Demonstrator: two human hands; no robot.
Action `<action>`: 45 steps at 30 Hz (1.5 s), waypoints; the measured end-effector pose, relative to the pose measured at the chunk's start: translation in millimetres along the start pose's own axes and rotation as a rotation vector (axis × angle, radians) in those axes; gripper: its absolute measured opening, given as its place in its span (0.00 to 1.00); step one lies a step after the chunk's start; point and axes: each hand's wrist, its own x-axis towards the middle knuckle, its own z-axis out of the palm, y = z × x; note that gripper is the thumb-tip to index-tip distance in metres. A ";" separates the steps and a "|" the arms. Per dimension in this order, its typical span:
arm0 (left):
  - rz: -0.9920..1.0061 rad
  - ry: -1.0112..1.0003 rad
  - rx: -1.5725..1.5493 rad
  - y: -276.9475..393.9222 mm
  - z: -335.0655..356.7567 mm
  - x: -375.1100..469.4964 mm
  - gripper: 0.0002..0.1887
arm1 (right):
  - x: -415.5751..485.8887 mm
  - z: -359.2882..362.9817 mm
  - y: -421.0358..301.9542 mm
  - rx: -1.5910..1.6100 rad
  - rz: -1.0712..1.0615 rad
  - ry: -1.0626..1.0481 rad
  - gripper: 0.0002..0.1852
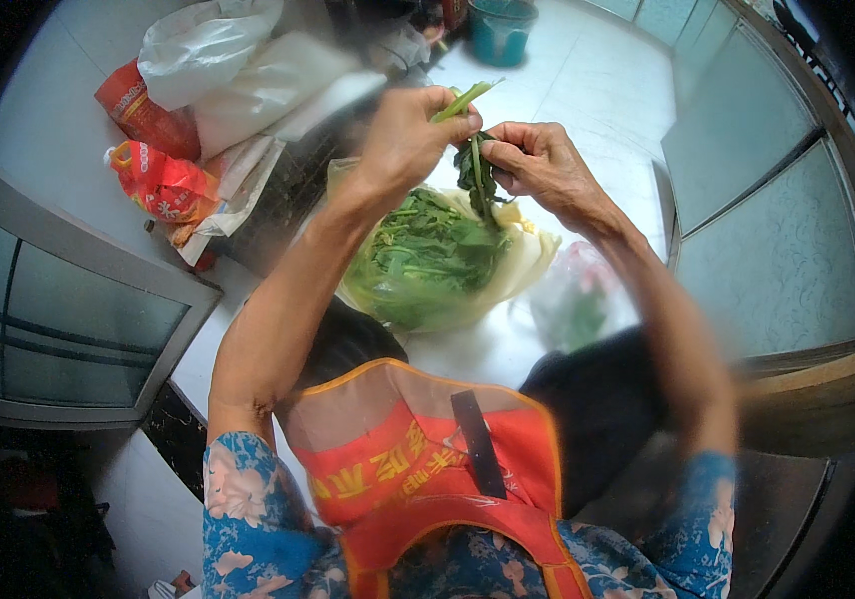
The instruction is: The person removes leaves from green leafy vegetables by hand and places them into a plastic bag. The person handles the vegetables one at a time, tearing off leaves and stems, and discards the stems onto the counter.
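My left hand (414,138) grips the pale green stem (469,100) of a leafy vegetable between thumb and fingers. Close beside it, my right hand (547,166) pinches the dark, drooping leaves (474,174) of what looks like the same stalk. Both hands are raised over an open, yellowish plastic bag (534,256) on the floor in front of me. Loose leafy greens (427,243) fill that bag. To its right, a clear plastic bag (581,288) with something green inside is partly blurred.
White sacks (262,90), a red package (146,108) and a red-and-orange plastic bag (165,183) lie at the upper left. A teal bucket (502,34) stands on the pale tiled floor (584,97). Glass-panelled cabinet doors (764,239) line the right; a framed glass door (90,307) is at left.
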 end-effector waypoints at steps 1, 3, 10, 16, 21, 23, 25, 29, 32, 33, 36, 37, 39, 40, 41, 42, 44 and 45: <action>0.053 0.020 0.033 -2.6 2.6 1.2 0.10 | 0.6 1.5 0.6 -0.035 -0.010 0.021 0.12; 0.028 0.043 0.066 -5.6 5.0 0.1 0.10 | 1.3 2.5 0.6 -0.190 -0.070 0.086 0.13; 0.138 0.167 0.069 23.7 7.2 -11.1 0.05 | 22.2 -35.4 41.3 0.000 0.251 0.343 0.15; -0.093 -0.098 -0.253 22.2 -11.2 -8.9 0.10 | -4.7 -34.8 7.2 0.333 0.150 0.095 0.12; -0.142 -0.110 -0.298 19.8 -16.3 -4.2 0.14 | -2.2 -19.2 -2.6 0.369 0.126 -0.128 0.20; -0.148 -0.134 -0.281 20.5 -16.9 -3.9 0.14 | -3.8 -14.3 -4.9 0.297 0.158 -0.162 0.22; -0.160 -0.129 -0.212 16.5 -16.4 -3.7 0.14 | -4.0 -13.6 1.1 0.190 0.084 -0.166 0.18; -0.168 -0.170 -0.122 17.2 -15.8 -4.5 0.12 | -4.0 -15.3 2.9 0.148 0.042 -0.155 0.13; -0.194 -0.180 -0.111 18.8 -15.6 -5.7 0.10 | -4.7 -15.3 1.2 0.185 0.034 -0.132 0.10; -0.200 -0.181 -0.112 18.9 -15.3 -5.2 0.10 | -4.3 -17.3 2.0 0.178 0.044 -0.131 0.10; -0.211 -0.214 -0.052 16.8 -12.2 -4.0 0.10 | -4.7 -19.0 4.6 0.087 0.010 -0.101 0.10; -0.211 -0.228 -0.028 16.2 -11.0 -3.9 0.11 | -5.5 -16.0 5.4 0.010 -0.044 -0.073 0.10; -0.138 -0.219 0.003 14.0 -10.2 -5.2 0.11 | -2.7 -10.9 8.6 -0.192 -0.241 -0.040 0.11; -0.079 -0.204 0.063 7.9 -9.9 -4.9 0.10 | -2.9 -11.6 7.2 -0.287 -0.194 -0.064 0.11; -0.021 -0.189 0.123 4.0 -10.0 -4.5 0.10 | -4.2 -11.1 4.4 -0.383 -0.146 -0.087 0.12; -0.014 -0.170 0.127 2.9 -9.6 -3.3 0.09 | -6.0 -8.0 5.4 -0.435 -0.192 -0.048 0.12; -0.001 -0.132 0.136 2.3 -6.8 0.2 0.08 | -8.9 -3.0 4.4 -0.515 -0.295 0.044 0.13; 0.001 -0.113 0.141 1.7 -4.6 -0.4 0.08 | -10.2 -1.3 3.7 -0.555 -0.337 0.076 0.13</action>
